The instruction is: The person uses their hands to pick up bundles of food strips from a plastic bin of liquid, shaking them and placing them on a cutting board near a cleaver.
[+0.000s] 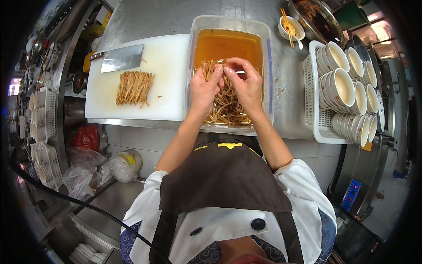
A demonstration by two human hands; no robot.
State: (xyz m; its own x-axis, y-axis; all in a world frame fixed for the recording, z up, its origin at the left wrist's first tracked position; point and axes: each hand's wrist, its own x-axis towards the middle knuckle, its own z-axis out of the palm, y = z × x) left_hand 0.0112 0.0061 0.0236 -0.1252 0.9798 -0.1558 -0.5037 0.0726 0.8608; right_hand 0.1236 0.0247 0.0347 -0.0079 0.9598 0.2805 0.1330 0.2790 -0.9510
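Both my hands meet over a clear plastic tub (271, 89) of amber liquid (227, 44). My left hand (206, 82) grips a small bunch of thin brown strands (208, 67), whose ends stick up past the fingers. Close against it, my right hand (245, 77) pinches the tips of strands between thumb and forefinger. Below them, a tangled heap of the same strands (227, 110) lies in the near half of the tub. To the left, a white cutting board (165, 95) bears a neatly aligned bundle of strands (134, 89) and a cleaver (123, 58).
A white plastic basket (316, 130) of stacked bowls (341, 87) stands at the table's right. Behind it are a small bowl with chopsticks (286, 26) and a large metal basin (321, 23). Plastic bags (80, 171) lie low at left. A black cable (89, 206) crosses the lower left.
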